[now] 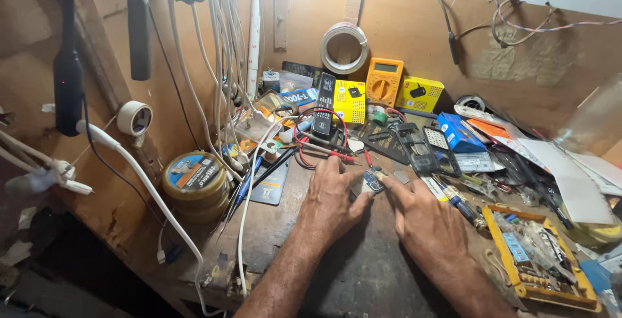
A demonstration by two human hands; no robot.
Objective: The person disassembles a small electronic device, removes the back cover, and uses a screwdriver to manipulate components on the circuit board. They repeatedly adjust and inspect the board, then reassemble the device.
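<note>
My left hand point(332, 196) and my right hand point(422, 219) rest on a dark worn workbench point(363, 272), fingertips meeting around a small blue circuit board point(372, 179). Both hands pinch that little board between thumb and fingers, low over the bench surface. Just beyond the hands lie red and black multimeter probe leads point(317, 144). A screwdriver with a blue and yellow handle point(457, 202) lies right of my right hand.
An orange multimeter point(383, 82) and yellow boxes point(420, 94) stand at the back wall. A tape roll point(344, 47) hangs above. A round tin point(193, 176) sits left, with white cables point(243, 214). A yellow parts tray point(539, 261) and phone parts clutter the right.
</note>
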